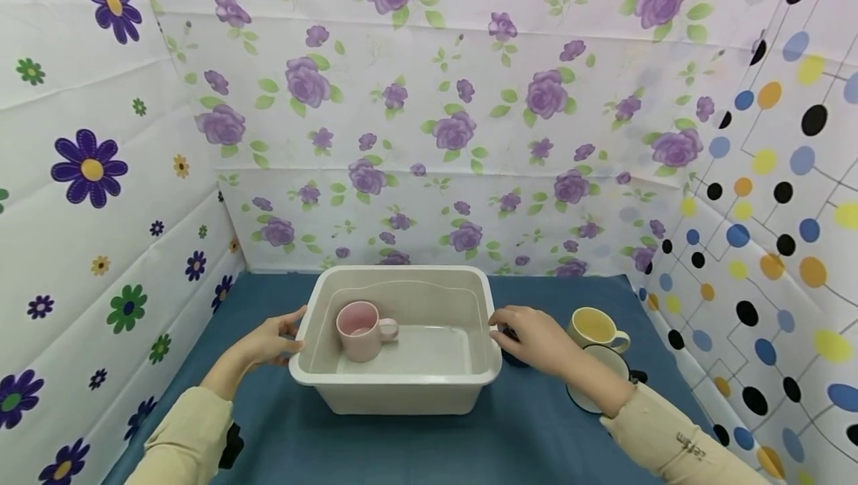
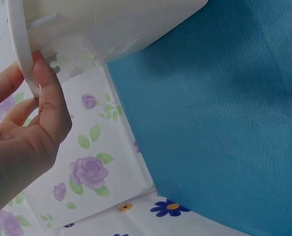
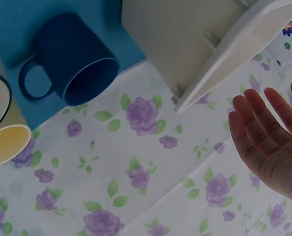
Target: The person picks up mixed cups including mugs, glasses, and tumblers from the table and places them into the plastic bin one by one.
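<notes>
A white plastic basin [image 1: 395, 398] stands on the blue cloth. Inside it, toward the left, a pink mug [image 1: 360, 334] sits upright with its handle pointing right. My left hand [image 1: 269, 340] is at the basin's left rim; in the left wrist view its fingers [image 2: 50, 93] pinch that rim. Above the right rim hovers my right hand [image 1: 532, 337], its fingers loosely bent and holding nothing, apart from the basin in the right wrist view. A dark blue mug [image 3: 77, 59] stands beside the basin, mostly hidden under the right hand in the head view.
Right of the basin stand a yellow mug [image 1: 593, 326] and a white mug with a dark rim [image 1: 582, 395], partly covered by the right forearm. Flowered cloth walls [image 1: 429, 194] rise behind and on the left; a dotted wall [image 1: 771, 261] closes the right side.
</notes>
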A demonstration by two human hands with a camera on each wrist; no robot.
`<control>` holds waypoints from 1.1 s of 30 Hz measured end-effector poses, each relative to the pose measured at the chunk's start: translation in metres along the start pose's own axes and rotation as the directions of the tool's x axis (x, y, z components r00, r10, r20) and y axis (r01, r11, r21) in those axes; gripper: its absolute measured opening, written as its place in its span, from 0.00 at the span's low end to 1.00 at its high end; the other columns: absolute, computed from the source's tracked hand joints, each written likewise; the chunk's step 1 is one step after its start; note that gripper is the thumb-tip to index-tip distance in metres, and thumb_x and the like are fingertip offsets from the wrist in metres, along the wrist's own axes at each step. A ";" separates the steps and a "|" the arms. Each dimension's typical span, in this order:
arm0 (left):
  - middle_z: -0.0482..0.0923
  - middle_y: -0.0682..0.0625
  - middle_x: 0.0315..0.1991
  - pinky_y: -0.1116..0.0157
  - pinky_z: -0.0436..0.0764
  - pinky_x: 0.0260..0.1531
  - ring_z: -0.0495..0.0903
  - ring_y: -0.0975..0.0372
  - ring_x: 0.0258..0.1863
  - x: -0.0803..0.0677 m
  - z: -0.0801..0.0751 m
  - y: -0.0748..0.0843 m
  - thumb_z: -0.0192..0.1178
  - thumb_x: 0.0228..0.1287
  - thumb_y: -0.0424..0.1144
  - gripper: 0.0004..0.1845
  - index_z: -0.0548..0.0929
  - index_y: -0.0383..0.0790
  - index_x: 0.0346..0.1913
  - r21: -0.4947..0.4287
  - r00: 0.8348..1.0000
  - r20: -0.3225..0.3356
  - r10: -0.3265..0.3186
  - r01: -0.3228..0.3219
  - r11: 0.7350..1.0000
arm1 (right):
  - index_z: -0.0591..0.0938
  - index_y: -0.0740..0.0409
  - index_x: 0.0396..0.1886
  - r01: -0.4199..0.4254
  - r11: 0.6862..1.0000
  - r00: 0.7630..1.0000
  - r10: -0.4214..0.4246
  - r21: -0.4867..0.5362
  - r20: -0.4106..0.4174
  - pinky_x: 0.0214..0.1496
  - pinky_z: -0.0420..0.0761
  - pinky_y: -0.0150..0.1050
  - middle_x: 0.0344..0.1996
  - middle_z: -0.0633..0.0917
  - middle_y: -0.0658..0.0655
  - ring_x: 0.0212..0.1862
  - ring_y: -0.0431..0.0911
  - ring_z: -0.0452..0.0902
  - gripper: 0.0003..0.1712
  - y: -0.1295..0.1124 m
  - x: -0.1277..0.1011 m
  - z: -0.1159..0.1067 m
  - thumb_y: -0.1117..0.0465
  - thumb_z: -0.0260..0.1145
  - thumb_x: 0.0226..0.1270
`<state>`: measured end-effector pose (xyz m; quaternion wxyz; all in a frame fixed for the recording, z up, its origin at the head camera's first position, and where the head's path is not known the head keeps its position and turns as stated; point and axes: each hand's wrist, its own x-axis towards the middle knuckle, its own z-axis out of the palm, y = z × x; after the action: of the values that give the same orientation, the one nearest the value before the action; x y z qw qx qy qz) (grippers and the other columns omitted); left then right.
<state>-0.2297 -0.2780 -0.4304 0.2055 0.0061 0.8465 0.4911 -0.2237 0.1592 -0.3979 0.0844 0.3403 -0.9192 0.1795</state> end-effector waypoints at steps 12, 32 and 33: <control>0.68 0.33 0.50 0.60 0.82 0.38 0.75 0.56 0.43 -0.001 -0.002 -0.006 0.55 0.65 0.30 0.41 0.42 0.34 0.74 -0.009 0.999 -0.027 0.027 -0.027 1.000 | 0.83 0.57 0.40 -0.064 0.998 0.998 0.064 0.025 0.015 0.36 0.79 0.34 0.34 0.83 0.52 0.35 0.42 0.78 0.07 0.034 -0.021 -0.011 0.62 0.63 0.64; 0.69 0.38 0.50 0.54 0.80 0.46 0.74 0.59 0.45 -0.001 -0.001 -0.013 0.52 0.69 0.34 0.38 0.44 0.33 0.74 -0.084 0.999 -0.015 0.044 -0.045 0.995 | 0.83 0.54 0.41 -0.208 0.978 0.977 0.208 -0.008 -0.040 0.37 0.79 0.38 0.34 0.83 0.48 0.37 0.43 0.79 0.07 0.071 -0.063 -0.023 0.60 0.63 0.64; 0.70 0.39 0.50 0.52 0.80 0.47 0.74 0.59 0.46 -0.001 -0.002 -0.013 0.52 0.69 0.34 0.37 0.44 0.33 0.74 -0.096 0.999 -0.012 0.048 -0.049 0.994 | 0.83 0.54 0.41 -0.214 0.977 0.976 0.213 -0.003 -0.040 0.37 0.79 0.38 0.34 0.83 0.48 0.37 0.43 0.79 0.07 0.074 -0.065 -0.023 0.60 0.63 0.64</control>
<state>-0.2272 -0.2859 -0.4400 0.1895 0.0141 0.8223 0.5363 -0.2224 0.2586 -0.4148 0.0839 0.2357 -0.9492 0.1910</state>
